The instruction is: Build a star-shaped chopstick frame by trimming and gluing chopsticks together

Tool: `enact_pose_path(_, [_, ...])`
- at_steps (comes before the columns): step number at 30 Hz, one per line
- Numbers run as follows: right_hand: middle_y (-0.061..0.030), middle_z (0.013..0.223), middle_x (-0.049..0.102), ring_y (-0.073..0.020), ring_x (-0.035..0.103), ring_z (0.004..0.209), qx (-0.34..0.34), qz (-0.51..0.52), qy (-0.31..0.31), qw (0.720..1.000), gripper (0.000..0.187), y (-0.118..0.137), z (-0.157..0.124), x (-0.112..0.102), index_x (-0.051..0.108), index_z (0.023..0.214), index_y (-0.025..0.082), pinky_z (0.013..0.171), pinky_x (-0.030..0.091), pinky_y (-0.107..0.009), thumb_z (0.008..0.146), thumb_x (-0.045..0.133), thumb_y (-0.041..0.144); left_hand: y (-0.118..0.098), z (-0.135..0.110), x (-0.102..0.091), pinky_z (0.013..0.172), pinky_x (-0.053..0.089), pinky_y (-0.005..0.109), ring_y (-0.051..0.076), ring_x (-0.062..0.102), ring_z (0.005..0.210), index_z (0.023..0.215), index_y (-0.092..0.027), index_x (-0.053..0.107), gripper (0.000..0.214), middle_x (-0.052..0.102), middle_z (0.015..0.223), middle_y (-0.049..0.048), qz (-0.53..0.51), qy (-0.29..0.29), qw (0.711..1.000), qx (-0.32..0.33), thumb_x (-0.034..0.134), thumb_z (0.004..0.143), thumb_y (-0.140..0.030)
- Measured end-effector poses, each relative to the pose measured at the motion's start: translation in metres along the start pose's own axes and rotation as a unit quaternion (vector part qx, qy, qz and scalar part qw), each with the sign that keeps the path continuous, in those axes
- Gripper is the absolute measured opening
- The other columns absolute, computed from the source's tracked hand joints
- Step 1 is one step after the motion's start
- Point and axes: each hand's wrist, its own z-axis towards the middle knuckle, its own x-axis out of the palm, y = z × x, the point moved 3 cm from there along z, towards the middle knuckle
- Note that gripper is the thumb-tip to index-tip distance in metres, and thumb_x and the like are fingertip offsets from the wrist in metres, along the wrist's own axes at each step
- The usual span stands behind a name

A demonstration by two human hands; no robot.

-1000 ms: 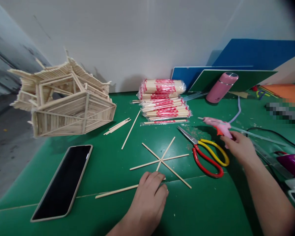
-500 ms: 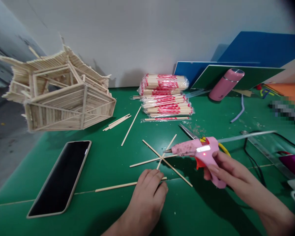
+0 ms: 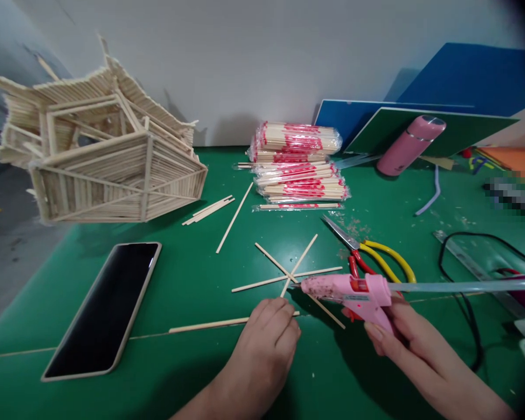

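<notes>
Three thin wooden chopsticks point(image 3: 304, 256) lie crossed in a star on the green table. My left hand point(image 3: 269, 335) is closed around the near end of one of them, its fingertips pressed down near the table. Another chopstick point(image 3: 205, 326) passes beneath that hand, lying crosswise. In my right hand point(image 3: 413, 344) is a pink hot glue gun point(image 3: 345, 290), a clear glue stick point(image 3: 455, 286) jutting from its back. Its nozzle sits at or just beside the crossing; whether it touches the wood I cannot tell. The trigger is partly hidden by fingers.
A stick-built house model point(image 3: 126, 181) stands at left, behind a phone point(image 3: 102, 312). Wrapped chopstick bundles point(image 3: 300, 175) lie at the back. Yellow-and-red-handled pliers point(image 3: 347, 236) rest beyond the gun. A pink bottle point(image 3: 411, 146), boards point(image 3: 455, 131) and a black cable point(image 3: 472, 332) are at right.
My right hand has lowered the glue gun and turned it, bringing the nozzle down towards the crossing; the pliers now show more fully. My left hand keeps its place on the chopstick.
</notes>
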Motion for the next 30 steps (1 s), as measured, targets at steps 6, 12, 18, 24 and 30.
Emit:
enact_pose_path(6, [0.0019, 0.068, 0.049, -0.0123, 0.049, 0.057, -0.005, -0.033, -0.004, 0.999, 0.016, 0.0007, -0.0010, 0.0059, 0.044, 0.098, 0.023, 0.053, 0.043, -0.021, 0.086, 0.037, 0.032, 0.0006, -0.0009, 0.0014, 0.083, 0.048, 0.036, 0.020, 0.055, 0.092, 0.088, -0.011, 0.057, 0.018, 0.062, 0.090, 0.0096, -0.003, 0.007, 1.000, -0.003, 0.040, 0.082, -0.012])
enact_pose_path(12, [-0.0010, 0.074, 0.052, -0.0157, 0.054, 0.067, 0.000, -0.027, 0.001, 1.000, 0.024, 0.0021, 0.0015, 0.0071, 0.042, 0.107, 0.023, 0.062, 0.046, -0.025, 0.086, 0.036, 0.033, -0.0014, 0.0020, -0.0017, 0.080, 0.050, 0.034, 0.019, 0.056, 0.088, 0.086, -0.012, 0.057, 0.021, 0.062, 0.087, 0.0084, -0.004, 0.007, 1.000, -0.006, 0.037, 0.084, -0.013])
enact_pose_path(18, [-0.0044, 0.094, 0.056, -0.0179, 0.055, 0.089, -0.009, -0.037, -0.005, 0.999, 0.028, 0.0018, 0.0026, 0.0073, 0.040, 0.112, 0.024, 0.080, 0.045, -0.028, 0.086, 0.038, 0.032, -0.0014, 0.0031, -0.0009, 0.079, 0.050, 0.035, 0.019, 0.057, 0.086, 0.083, -0.013, 0.058, 0.021, 0.063, 0.085, 0.0082, 0.005, -0.010, 1.000, -0.005, 0.037, 0.084, -0.014])
enact_pose_path(24, [-0.0046, 0.110, 0.054, -0.0170, 0.052, 0.099, -0.024, -0.042, -0.016, 0.999, 0.028, 0.0011, 0.0023, 0.0103, 0.040, 0.113, 0.026, 0.087, 0.041, -0.027, 0.086, 0.039, 0.030, -0.0019, 0.0031, -0.0018, 0.080, 0.050, 0.033, 0.018, 0.056, 0.088, 0.085, -0.014, 0.058, 0.022, 0.062, 0.086, 0.0081, 0.004, 0.008, 1.000, -0.011, 0.036, 0.085, -0.015])
enact_pose_path(30, [-0.0093, 0.111, 0.054, -0.0204, 0.052, 0.100, -0.026, -0.055, -0.018, 0.998, 0.031, 0.0002, 0.0038, 0.0101, 0.039, 0.116, 0.022, 0.086, 0.043, -0.031, 0.085, 0.039, 0.030, -0.0017, 0.0017, -0.0005, 0.080, 0.049, 0.033, 0.018, 0.055, 0.087, 0.085, -0.012, 0.058, 0.022, 0.062, 0.085, 0.0085, 0.006, 0.002, 1.000, -0.007, 0.037, 0.085, -0.014])
